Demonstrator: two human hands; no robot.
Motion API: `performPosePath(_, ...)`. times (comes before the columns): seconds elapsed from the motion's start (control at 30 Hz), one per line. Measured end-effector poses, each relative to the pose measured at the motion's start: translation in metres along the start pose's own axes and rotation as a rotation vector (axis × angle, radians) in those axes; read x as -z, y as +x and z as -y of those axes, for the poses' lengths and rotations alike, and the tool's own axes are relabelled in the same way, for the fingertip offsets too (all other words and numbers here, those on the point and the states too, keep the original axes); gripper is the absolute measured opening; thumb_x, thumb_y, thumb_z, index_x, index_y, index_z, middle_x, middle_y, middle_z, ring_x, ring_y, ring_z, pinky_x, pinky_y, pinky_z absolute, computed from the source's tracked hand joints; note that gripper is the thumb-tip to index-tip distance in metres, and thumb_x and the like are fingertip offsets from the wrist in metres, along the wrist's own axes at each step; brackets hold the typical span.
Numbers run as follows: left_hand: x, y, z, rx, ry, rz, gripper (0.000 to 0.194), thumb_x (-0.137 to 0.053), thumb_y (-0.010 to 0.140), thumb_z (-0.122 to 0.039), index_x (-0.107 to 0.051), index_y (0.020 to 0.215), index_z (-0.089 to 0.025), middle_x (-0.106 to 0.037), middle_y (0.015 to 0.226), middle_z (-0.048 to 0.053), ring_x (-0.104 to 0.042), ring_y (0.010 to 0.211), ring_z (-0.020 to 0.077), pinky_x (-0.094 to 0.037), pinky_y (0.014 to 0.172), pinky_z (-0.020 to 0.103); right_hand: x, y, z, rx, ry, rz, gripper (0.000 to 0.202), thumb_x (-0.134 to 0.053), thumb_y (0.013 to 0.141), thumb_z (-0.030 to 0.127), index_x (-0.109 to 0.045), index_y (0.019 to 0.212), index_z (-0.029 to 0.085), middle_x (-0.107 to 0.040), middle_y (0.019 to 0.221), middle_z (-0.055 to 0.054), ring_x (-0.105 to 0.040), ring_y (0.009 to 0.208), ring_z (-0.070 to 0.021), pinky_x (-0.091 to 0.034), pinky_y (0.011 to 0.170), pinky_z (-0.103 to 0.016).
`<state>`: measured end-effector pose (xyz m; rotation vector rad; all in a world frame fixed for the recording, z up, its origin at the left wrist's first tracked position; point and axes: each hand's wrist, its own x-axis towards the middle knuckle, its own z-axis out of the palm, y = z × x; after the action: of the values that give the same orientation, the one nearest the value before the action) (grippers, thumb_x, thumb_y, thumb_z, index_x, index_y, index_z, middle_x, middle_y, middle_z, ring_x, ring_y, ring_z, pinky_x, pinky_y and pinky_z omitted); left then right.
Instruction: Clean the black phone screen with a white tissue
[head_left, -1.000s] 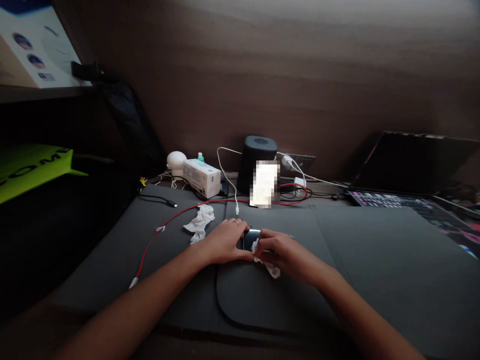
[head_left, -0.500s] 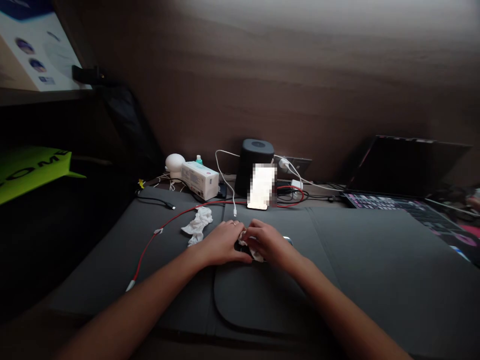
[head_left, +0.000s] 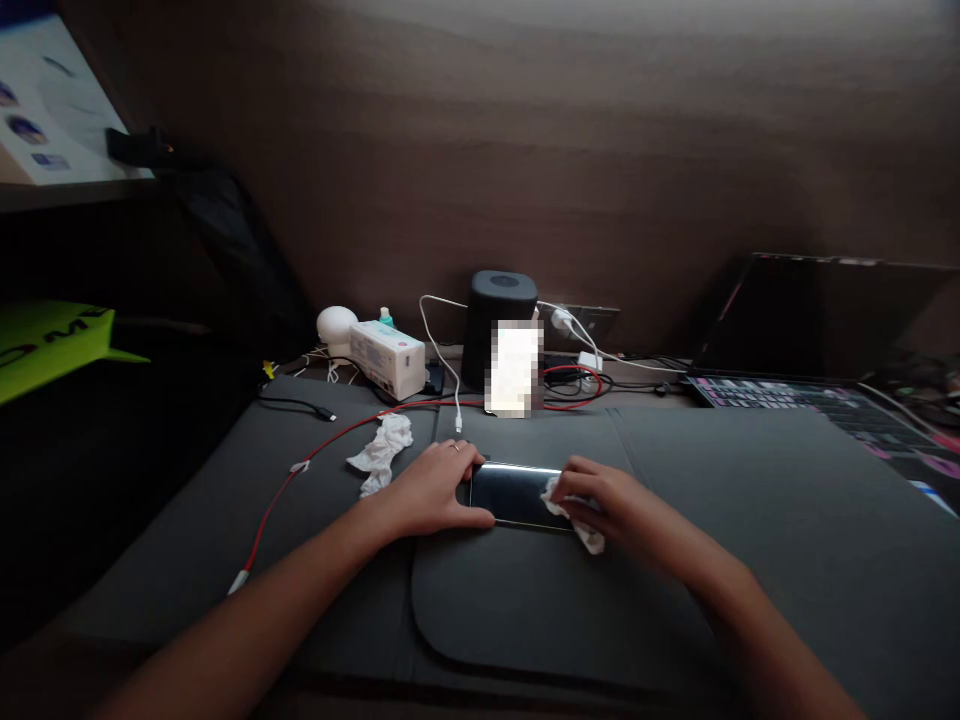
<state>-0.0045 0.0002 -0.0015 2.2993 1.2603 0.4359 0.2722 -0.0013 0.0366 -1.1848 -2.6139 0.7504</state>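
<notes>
A dark smartphone [head_left: 514, 494] lies flat and sideways on the grey mat [head_left: 525, 590]. My left hand [head_left: 442, 490] grips its left end, with the thumb along the near edge and the fingers at the far edge. Pinched in the fingers of my right hand [head_left: 600, 495] is a crumpled white tissue [head_left: 590, 538], which touches the screen near the phone's right end. That end is partly hidden by the hand and tissue. Another crumpled tissue [head_left: 385, 448] rests on the mat to the left.
A lit phone [head_left: 514, 370] with a blurred screen leans on a dark speaker [head_left: 504, 283]. A white box [head_left: 388, 358] stands behind the mat. A red cable [head_left: 281, 500] curves across the left side, and a white cable tip [head_left: 458, 422] lies ahead. An open laptop [head_left: 810, 320] stands right.
My right hand has moved right with its tissue, from beside my left hand to the phone's right end. More of the dark screen shows. The view has shifted slightly.
</notes>
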Motion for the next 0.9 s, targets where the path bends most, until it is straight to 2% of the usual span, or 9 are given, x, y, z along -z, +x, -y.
performPosePath(0.1,0.0,-0.001,-0.001,0.007,-0.009,-0.006,0.053,-0.08,0.068,-0.051,-0.058,0.105,-0.02,-0.062,0.097,0.004,-0.059,0.093,0.0252,-0.044,0.081,0.034,-0.016,0.013,0.017,0.072,-0.03,-0.042,0.021,-0.048,0.098,0.024,-0.068,0.1,0.02,-0.061,0.096,-0.008,-0.058,0.081,-0.0182,-0.048,0.071,-0.029)
performPosePath(0.2,-0.001,-0.001,0.0,0.017,-0.015,-0.008,0.053,-0.08,0.069,-0.05,-0.058,0.106,-0.02,-0.062,0.097,0.004,-0.059,0.093,0.0254,-0.045,0.082,0.035,-0.034,0.024,0.031,0.212,-0.092,-0.093,0.024,-0.049,0.097,0.017,-0.068,0.111,0.021,-0.064,0.107,-0.011,-0.059,0.094,-0.0213,-0.05,0.082,-0.034)
performPosePath(0.3,-0.003,0.0,0.002,0.005,-0.023,-0.01,0.051,-0.08,0.07,-0.048,-0.057,0.107,-0.02,-0.064,0.099,0.005,-0.06,0.095,0.0256,-0.045,0.085,0.036,-0.044,0.029,0.04,0.313,-0.134,-0.1,0.027,-0.047,0.101,0.022,-0.066,0.12,0.022,-0.065,0.118,-0.011,-0.059,0.107,-0.0234,-0.05,0.092,-0.039)
performPosePath(0.4,-0.003,0.001,0.002,-0.017,-0.029,-0.018,0.048,-0.08,0.072,-0.046,-0.057,0.106,-0.02,-0.065,0.107,0.007,-0.059,0.101,0.0269,-0.044,0.089,0.037,-0.048,0.03,0.043,0.329,-0.164,-0.13,0.032,-0.046,0.102,0.026,-0.061,0.131,0.022,-0.063,0.13,-0.011,-0.057,0.121,-0.0252,-0.049,0.102,-0.042)
performPosePath(0.57,0.001,0.001,-0.002,0.019,-0.019,0.005,0.051,-0.082,0.07,-0.047,-0.058,0.105,-0.019,-0.064,0.102,0.006,-0.059,0.097,0.0267,-0.045,0.085,0.037,-0.04,0.029,0.033,0.221,-0.201,-0.117,0.037,-0.05,0.1,0.025,-0.058,0.136,0.02,-0.058,0.141,-0.011,-0.053,0.13,-0.0272,-0.046,0.108,-0.046)
performPosePath(0.73,0.001,0.0,-0.003,0.006,-0.003,-0.003,0.054,-0.08,0.069,-0.049,-0.057,0.107,-0.019,-0.063,0.099,0.005,-0.059,0.095,0.026,-0.045,0.083,0.036,-0.02,0.015,0.007,0.1,-0.19,-0.109,0.034,-0.05,0.099,0.025,-0.065,0.129,0.022,-0.062,0.137,-0.01,-0.059,0.123,-0.0282,-0.049,0.104,-0.046)
performPosePath(0.9,-0.001,0.0,0.0,-0.006,0.0,-0.019,0.052,-0.078,0.07,-0.05,-0.058,0.106,-0.019,-0.062,0.098,0.004,-0.059,0.093,0.0246,-0.045,0.083,0.035,0.004,-0.004,-0.009,0.049,-0.123,-0.052,0.031,-0.05,0.099,0.036,-0.071,0.119,0.025,-0.066,0.128,-0.009,-0.064,0.114,-0.026,-0.051,0.099,-0.039)
